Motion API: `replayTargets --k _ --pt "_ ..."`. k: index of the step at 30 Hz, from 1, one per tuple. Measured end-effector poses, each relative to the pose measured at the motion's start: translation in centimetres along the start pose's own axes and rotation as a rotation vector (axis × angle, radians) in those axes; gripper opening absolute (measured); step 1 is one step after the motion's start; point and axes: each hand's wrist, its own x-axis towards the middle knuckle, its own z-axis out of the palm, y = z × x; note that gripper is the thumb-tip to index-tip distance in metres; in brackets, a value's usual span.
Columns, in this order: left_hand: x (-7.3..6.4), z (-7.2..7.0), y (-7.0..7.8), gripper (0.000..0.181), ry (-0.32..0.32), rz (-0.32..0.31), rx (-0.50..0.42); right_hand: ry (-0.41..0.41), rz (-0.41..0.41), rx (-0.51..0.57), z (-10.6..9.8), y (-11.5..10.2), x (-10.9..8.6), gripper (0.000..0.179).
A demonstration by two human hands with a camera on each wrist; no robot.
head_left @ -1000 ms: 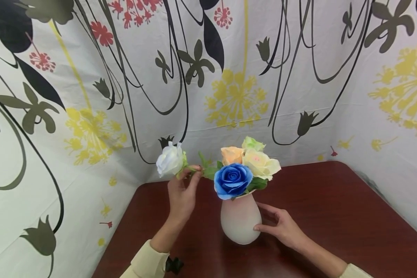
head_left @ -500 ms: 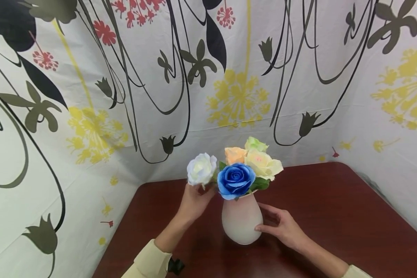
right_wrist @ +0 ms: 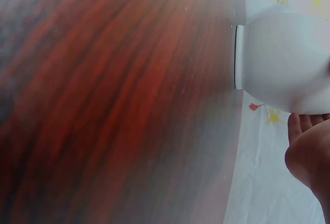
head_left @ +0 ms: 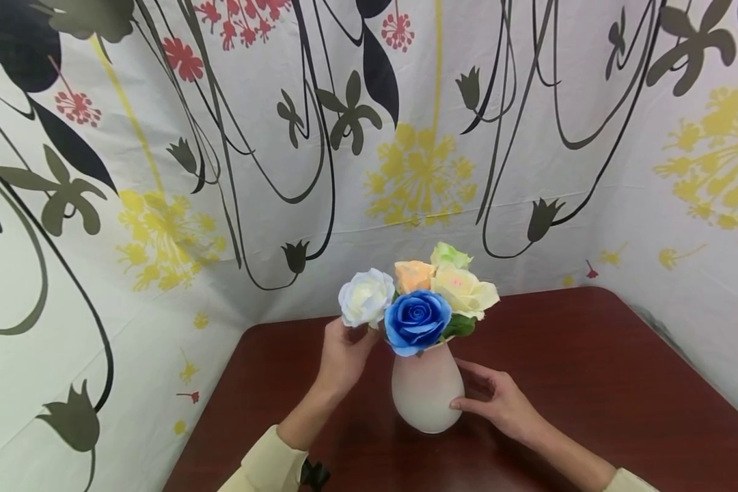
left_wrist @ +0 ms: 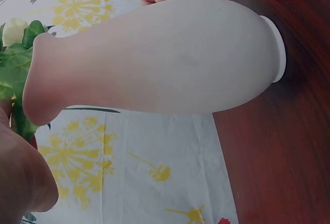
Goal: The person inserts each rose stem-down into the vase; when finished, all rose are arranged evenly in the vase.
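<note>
A pale vase (head_left: 427, 393) stands upright on the table. Out of its mouth rise a blue rose (head_left: 417, 321), a peach rose (head_left: 414, 276), a cream rose (head_left: 464, 290) and a light green flower (head_left: 450, 255). Just left of the blue rose, my left hand (head_left: 346, 355) pinches a white rose (head_left: 366, 298) below its bloom; its stem is hidden. Green leaves (left_wrist: 20, 69) show at the vase's rim in the left wrist view, beside my left hand. My right hand (head_left: 498, 402) grips the vase's right side, thumb in front and fingers partly hidden behind.
The dark red-brown table (head_left: 566, 362) has rounded far corners. Behind and beside it hangs a white curtain (head_left: 258, 178) with printed flowers. A small black object (head_left: 314, 473) sits by the left sleeve (head_left: 270, 465).
My left hand has brought the white rose rightward to the vase's mouth, beside the blue rose, and its bloom has turned to face the camera. My right hand stays on the vase.
</note>
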Motion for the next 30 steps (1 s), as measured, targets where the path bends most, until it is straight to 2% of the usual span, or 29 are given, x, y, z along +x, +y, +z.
replayTargets --k 4,11,18,21,30 --pt "0.1 0.4 0.0 0.034 -0.008 -0.024 0.031 0.004 -0.004 -0.005 0.0 0.0 0.1 0.065" --pt "-0.1 0.2 -0.3 0.04 -0.037 -0.063 0.038 -0.002 0.003 -0.006 0.0 -0.1 0.2 0.066" --pt "-1.3 -0.5 -0.8 0.039 0.031 -0.11 -0.014 -0.008 0.013 -0.007 -0.1 -0.4 0.0 0.066" --pt "-1.9 -0.9 -1.1 0.038 0.037 -0.135 -0.032 0.004 0.001 -0.03 -0.3 -0.7 -0.1 0.067" --pt "-3.9 -2.2 -2.7 0.037 -0.018 -0.217 -0.061 0.044 -0.005 -0.112 -2.2 -1.8 0.2 0.07"
